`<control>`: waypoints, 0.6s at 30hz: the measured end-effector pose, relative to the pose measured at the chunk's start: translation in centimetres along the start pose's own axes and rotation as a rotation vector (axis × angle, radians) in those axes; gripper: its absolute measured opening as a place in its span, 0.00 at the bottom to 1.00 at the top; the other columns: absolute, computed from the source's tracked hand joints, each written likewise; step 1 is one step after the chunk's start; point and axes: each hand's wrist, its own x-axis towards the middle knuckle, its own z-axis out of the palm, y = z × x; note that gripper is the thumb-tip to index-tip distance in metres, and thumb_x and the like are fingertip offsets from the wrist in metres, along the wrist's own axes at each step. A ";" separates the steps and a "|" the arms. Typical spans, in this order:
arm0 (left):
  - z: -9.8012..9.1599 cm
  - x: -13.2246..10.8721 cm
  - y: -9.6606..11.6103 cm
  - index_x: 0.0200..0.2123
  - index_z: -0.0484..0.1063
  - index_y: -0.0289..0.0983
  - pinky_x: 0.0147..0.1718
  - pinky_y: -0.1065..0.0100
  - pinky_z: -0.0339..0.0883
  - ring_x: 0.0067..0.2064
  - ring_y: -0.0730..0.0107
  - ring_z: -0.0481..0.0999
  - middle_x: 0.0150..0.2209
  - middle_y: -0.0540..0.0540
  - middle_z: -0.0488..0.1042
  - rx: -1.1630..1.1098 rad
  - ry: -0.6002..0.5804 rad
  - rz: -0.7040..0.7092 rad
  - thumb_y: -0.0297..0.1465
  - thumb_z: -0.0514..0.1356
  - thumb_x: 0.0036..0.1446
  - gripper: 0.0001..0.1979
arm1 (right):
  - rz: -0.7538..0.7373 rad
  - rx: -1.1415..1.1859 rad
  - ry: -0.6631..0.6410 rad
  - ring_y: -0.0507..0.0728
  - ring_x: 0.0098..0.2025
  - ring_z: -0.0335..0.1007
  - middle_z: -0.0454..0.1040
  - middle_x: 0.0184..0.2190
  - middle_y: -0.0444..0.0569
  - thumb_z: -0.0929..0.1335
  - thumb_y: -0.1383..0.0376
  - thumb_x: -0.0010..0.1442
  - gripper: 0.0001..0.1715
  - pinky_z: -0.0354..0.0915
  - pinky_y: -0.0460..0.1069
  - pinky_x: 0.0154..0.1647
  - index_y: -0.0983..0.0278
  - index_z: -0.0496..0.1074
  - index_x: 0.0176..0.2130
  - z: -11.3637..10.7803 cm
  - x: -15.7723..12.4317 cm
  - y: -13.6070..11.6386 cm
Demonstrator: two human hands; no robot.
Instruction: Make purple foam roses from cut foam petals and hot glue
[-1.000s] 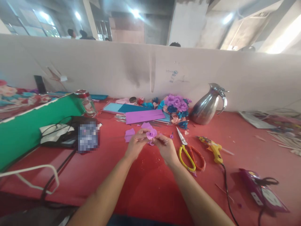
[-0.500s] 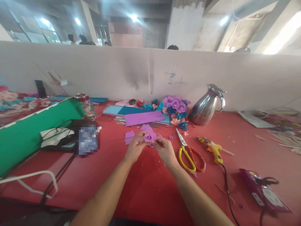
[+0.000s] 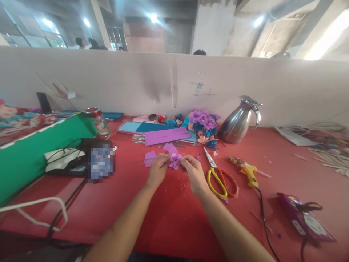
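Between my two hands, above the red table, is a small purple paper flower (image 3: 176, 158). My left hand (image 3: 159, 168) pinches its left side with thumb and finger. On the flower's right side, my right hand (image 3: 192, 170) is closed on a petal edge. Cut purple paper pieces (image 3: 149, 158) lie just beyond and left of my left hand. Behind the hands a long purple paper strip (image 3: 163, 137) rests on blue sheets. Scissors (image 3: 218, 178) with yellow and red handles lie open to the right of my right hand.
A yellow glue gun (image 3: 249, 173) and a purple pouch (image 3: 307, 218) lie at right. Further back stand a metal jug (image 3: 236, 122), a bunch of paper flowers (image 3: 203, 122) and a glass jar (image 3: 100, 125). A green panel (image 3: 49, 145) and black bag (image 3: 81, 160) are at left.
The flower has turned a little in my fingers, and its centre now faces up more openly. My right hand's fingers have shifted slightly along its edge. The whole view has moved slightly.
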 end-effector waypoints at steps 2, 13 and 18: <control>0.1 0.0 -0.4 0.29 0.80 0.41 0.39 0.65 0.61 0.35 0.64 0.69 0.29 0.47 0.75 -0.029 0.008 -0.026 0.38 0.61 0.54 0.09 | 0.014 0.035 0.001 0.51 0.25 0.64 0.71 0.21 0.43 0.69 0.56 0.48 0.13 0.58 0.46 0.30 0.62 0.69 0.23 0.1 0.1 0.1; 0.3 0.0 -0.3 0.29 0.79 0.40 0.41 0.65 0.61 0.36 0.64 0.69 0.31 0.45 0.75 -0.086 -0.090 -0.057 0.38 0.61 0.55 0.10 | 0.011 -0.017 0.035 0.51 0.24 0.63 0.70 0.19 0.43 0.68 0.54 0.49 0.14 0.58 0.46 0.27 0.62 0.69 0.22 0.1 0.0 -0.6; 0.3 0.1 -0.4 0.28 0.79 0.40 0.39 0.65 0.61 0.35 0.64 0.69 0.29 0.46 0.74 -0.057 -0.132 -0.038 0.40 0.60 0.55 0.12 | -0.007 -0.012 0.071 0.49 0.21 0.61 0.68 0.16 0.41 0.69 0.58 0.45 0.10 0.57 0.45 0.24 0.62 0.68 0.22 0.1 0.3 -0.5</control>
